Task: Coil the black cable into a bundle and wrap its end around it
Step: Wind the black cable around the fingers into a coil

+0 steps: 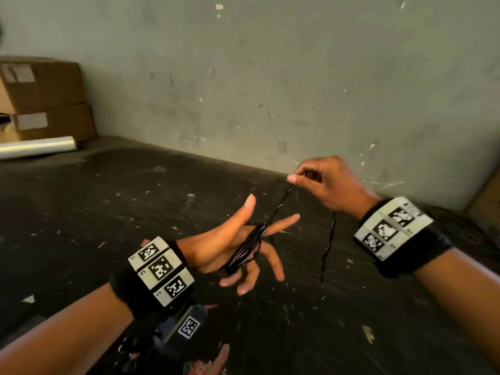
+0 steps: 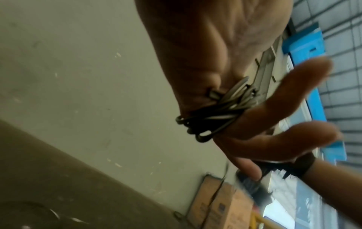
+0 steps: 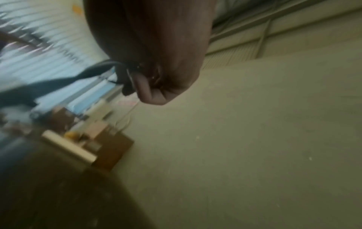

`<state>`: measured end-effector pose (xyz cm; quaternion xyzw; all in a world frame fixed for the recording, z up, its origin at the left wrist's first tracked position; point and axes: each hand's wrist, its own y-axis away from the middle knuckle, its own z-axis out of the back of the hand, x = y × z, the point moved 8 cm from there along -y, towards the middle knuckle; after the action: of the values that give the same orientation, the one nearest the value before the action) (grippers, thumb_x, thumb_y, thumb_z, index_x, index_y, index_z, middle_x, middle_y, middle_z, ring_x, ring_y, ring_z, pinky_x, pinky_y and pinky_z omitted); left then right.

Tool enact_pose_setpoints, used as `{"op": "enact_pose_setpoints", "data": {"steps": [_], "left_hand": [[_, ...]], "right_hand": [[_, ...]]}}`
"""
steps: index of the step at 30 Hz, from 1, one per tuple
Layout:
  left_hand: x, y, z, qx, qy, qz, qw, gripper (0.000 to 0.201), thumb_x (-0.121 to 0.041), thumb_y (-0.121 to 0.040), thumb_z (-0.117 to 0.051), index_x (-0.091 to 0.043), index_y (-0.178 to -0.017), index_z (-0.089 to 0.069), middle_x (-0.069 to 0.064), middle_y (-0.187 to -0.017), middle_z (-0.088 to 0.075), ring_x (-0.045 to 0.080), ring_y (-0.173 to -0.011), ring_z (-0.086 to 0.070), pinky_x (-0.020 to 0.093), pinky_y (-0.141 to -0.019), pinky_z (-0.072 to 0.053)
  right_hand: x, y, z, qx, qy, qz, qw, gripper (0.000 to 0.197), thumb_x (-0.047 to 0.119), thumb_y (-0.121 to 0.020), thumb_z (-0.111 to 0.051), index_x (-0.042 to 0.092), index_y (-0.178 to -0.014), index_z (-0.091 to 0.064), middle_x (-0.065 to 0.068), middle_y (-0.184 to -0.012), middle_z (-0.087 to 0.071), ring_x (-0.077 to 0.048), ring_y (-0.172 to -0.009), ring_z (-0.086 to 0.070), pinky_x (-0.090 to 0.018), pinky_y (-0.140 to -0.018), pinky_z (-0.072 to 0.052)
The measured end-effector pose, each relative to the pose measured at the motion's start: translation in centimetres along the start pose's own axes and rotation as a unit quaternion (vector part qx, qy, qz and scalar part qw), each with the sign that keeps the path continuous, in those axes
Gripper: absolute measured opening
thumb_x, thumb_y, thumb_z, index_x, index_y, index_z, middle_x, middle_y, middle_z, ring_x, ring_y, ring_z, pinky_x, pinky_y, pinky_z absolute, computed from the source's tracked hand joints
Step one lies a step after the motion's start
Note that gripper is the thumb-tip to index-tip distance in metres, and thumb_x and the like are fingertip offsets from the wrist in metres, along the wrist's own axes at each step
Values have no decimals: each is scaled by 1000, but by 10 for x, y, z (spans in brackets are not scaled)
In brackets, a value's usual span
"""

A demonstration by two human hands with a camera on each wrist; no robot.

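The thin black cable (image 1: 244,249) is wound in several loops around the spread fingers of my left hand (image 1: 230,247), whose thumb and fingers are held straight. In the left wrist view the loops (image 2: 211,114) cross the base of the fingers. One strand runs tight from the loops up to my right hand (image 1: 322,182), which pinches it between thumb and fingertips above and to the right. The cable's free tail (image 1: 326,255) hangs down from the right hand toward the table. The right wrist view is blurred and shows curled fingers (image 3: 152,91) around a dark strand.
A dark, scratched table (image 1: 135,212) lies under both hands, with a grey wall (image 1: 270,77) behind it. Stacked cardboard boxes (image 1: 46,98) and a roll of clear film (image 1: 38,147) sit at the far left. Small scraps of debris dot the tabletop.
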<state>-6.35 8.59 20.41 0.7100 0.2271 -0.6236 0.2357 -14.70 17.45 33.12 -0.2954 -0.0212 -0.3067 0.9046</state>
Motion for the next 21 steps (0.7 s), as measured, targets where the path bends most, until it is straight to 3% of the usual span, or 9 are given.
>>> {"op": "enact_pose_setpoints", "data": {"steps": [3, 6, 7, 9, 11, 14, 16, 18, 21], "left_hand": [[-20, -1, -9, 26, 75, -52, 996, 100, -93, -56, -31, -49, -146, -20, 30, -127, -53, 26, -63, -69, 23, -36, -51], [-42, -3, -7, 34, 179, -123, 976, 103, -91, -54, -36, -48, -146, -20, 31, -140, -44, 35, -73, -72, 32, -39, -56], [-49, -5, -4, 29, 204, -142, 968, 103, -91, -54, -36, -49, -146, -19, 30, -143, -42, 37, -77, -72, 34, -40, -57], [-58, -9, 3, 5, 237, -178, 955, 100, -90, -56, -33, -49, -146, -19, 29, -144, -41, 39, -82, -71, 36, -42, -58], [-66, -10, 13, -35, 256, -207, 944, 98, -91, -56, -28, -51, -145, -16, 28, -143, -44, 40, -84, -71, 37, -43, -58], [-73, -9, 31, -120, 235, -234, 936, 93, -89, -60, -19, -53, -145, -11, 23, -140, -50, 42, -88, -70, 36, -43, -59], [-74, -6, 43, -173, 206, -243, 932, 91, -88, -61, -18, -53, -145, -8, 21, -142, -49, 47, -97, -66, 37, -45, -59], [-71, -4, 51, -205, 171, -242, 933, 99, -91, -56, -27, -54, -145, -7, 19, -146, -44, 48, -101, -64, 38, -45, -59], [-60, -4, 61, -241, 92, -214, 942, 114, -94, -43, -43, -57, -143, -5, 18, -149, -39, 41, -94, -69, 37, -45, -58]], "right_hand": [[-14, 22, -38, 15, -8, -24, 1000, 29, 27, -93, -52, 8, -77, -65, -4, -66, -63, -15, -59, -58, -30, -58, -46], [-7, 41, -73, -4, -79, -50, 996, 18, -1, -91, -52, 1, -87, -69, -13, -82, -67, -13, -79, -60, -36, -75, -51], [-1, 46, -74, -45, -104, -58, 992, 14, -3, -87, -54, -1, -86, -68, -16, -84, -65, -16, -82, -59, -38, -78, -51], [9, 53, -81, -72, -122, -74, 987, 13, 14, -85, -58, 5, -86, -67, -17, -82, -62, -19, -80, -58, -33, -75, -51], [27, 57, -102, -33, -142, -29, 989, 19, 21, -91, -50, 13, -101, -64, -12, -87, -66, -17, -77, -64, -33, -70, -55], [40, 58, -114, 18, -180, -41, 983, 15, 16, -98, -46, 13, -109, -57, 1, -72, -61, -14, -59, -60, -27, -53, -48], [49, 60, -118, 76, -223, -60, 970, 16, 16, -99, -47, 12, -110, -57, 4, -67, -58, -9, -55, -56, -19, -51, -45], [61, 63, -119, 148, -232, -65, 959, 17, 17, -99, -47, 9, -110, -58, 5, -67, -58, -4, -57, -57, -19, -54, -48], [73, 60, -102, 171, -177, -46, 968, 16, 19, -97, -50, 8, -95, -62, 11, -69, -59, -7, -76, -64, -33, -76, -55]]}}
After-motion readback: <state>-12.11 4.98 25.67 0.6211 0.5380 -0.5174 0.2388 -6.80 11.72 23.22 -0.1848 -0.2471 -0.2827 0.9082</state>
